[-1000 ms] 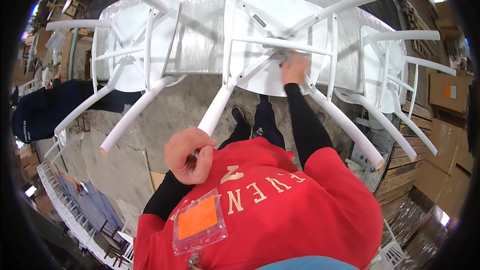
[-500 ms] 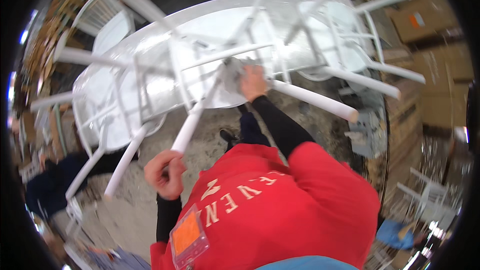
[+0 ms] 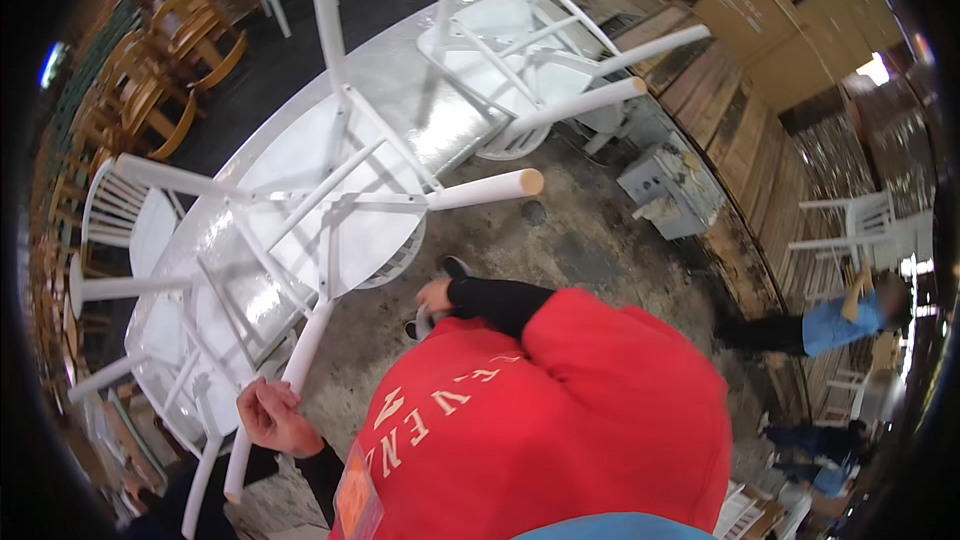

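Gripping a white chair leg (image 3: 300, 365), the left hand (image 3: 272, 418) sits low at the left, its fingers (image 3: 262, 402) curled around the lower part of that leg; the leg belongs to an upturned white chair (image 3: 330, 210) lying seat-down on a long glossy white tabletop (image 3: 400, 90), its other legs pointing up and outward, one of them ending in a bare wood-coloured tip (image 3: 530, 181); the right hand (image 3: 434, 296) is drawn in close to the chest above a red sweatshirt (image 3: 560, 420), just beside a dark shoe (image 3: 452, 266) on the concrete floor (image 3: 570, 240); whether its fingers are spread or closed around something I cannot tell, as the black sleeve (image 3: 495, 300) and the body hide most of them; a second upturned white chair (image 3: 520, 50) rests farther along the tabletop, and more white chairs (image 3: 140, 220) lie at its left end; an orange badge (image 3: 352, 500) hangs on the sweatshirt; a grey metal box (image 3: 665, 185) stands on the floor near a wall of wooden boards (image 3: 760, 160); wooden chairs (image 3: 170, 70) are stacked at the upper left; another person in a blue top (image 3: 830, 325) is at the right, well apart from both hands.
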Available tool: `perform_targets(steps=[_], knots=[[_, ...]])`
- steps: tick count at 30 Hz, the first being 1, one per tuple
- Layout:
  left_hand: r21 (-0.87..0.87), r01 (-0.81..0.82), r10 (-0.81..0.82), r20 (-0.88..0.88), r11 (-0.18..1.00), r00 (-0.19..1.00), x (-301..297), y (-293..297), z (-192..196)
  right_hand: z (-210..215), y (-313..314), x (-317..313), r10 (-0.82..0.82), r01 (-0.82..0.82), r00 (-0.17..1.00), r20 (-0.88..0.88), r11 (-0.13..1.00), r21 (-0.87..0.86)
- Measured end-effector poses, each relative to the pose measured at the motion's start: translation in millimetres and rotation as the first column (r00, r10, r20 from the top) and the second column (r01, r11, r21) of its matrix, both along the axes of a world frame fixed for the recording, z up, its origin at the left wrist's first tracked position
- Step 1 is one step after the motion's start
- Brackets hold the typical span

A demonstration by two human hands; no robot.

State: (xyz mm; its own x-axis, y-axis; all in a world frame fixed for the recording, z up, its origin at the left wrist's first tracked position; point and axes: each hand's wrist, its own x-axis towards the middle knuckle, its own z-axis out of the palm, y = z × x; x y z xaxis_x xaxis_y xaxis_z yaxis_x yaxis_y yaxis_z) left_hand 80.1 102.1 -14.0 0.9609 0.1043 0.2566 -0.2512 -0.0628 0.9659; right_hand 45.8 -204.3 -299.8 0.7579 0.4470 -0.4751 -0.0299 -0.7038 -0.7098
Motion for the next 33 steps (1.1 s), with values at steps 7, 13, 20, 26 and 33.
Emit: perform_targets(steps=[7, 13, 20, 26, 33], knots=[[0.361, -0.374, 0.233, 0.377, 0.854, 0.896, -18.0, -22.9, 19.5, 29.1, -130.5, -26.6, -0.653, 0.643, 0.749, -0.108, 0.757, -0.115], [0.706, -0.366, -0.049, 0.493, 0.606, 0.869, -85.1, -103.7, -21.0, 28.8, -236.7, -87.9, -0.733, 0.734, 0.679, 0.04, 0.675, -0.077], [-0.493, 0.243, -0.549, -0.74, 0.836, 0.388, -141.3, -363.5, -124.3, 106.0, -282.6, -83.7, -0.542, 0.547, 0.818, -0.191, 0.632, 0.55], [-0.662, 0.01, -0.631, -0.71, 0.75, 0.311, -92.0, -470.4, -131.2, 176.3, -354.5, -129.0, -0.474, 0.349, 0.878, 0.07, 0.733, 0.583], [-0.674, -0.002, -0.575, -0.631, 0.739, 0.521, -20.0, -541.7, -157.0, 153.4, -443.5, -167.0, -0.883, 0.797, 0.452, -0.128, 0.336, 0.502]])
